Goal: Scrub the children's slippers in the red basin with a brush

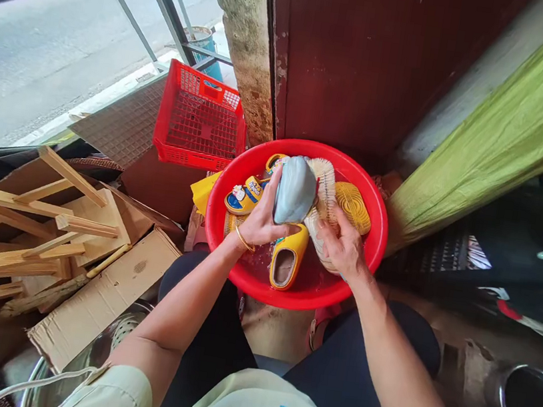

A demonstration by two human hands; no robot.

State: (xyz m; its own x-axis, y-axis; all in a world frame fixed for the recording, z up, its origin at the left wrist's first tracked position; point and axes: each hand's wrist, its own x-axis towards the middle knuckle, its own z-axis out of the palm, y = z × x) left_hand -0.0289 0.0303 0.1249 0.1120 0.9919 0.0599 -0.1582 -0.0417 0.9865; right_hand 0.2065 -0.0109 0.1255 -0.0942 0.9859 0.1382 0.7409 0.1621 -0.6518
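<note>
- Over the red basin [283, 298] I see a pale blue piece [296, 190], smooth, rounded, faintly shiny; the left hand [263, 219] has its grip around it.
- The right hand [344, 244] meets a cream bristly piece [326, 181] over the basin; whether that grip is closed, I can't tell.
- In the basin: a yellow shoe [298, 248].

Daylight left, gloom right

Daylight from the upper left washes out the street [41, 77]; the door [372, 63] and the right side sit dim. The basin [283, 297] is evenly lit. Wide-angle distortion stretches the edges, softening the curtain [510, 122]
</note>
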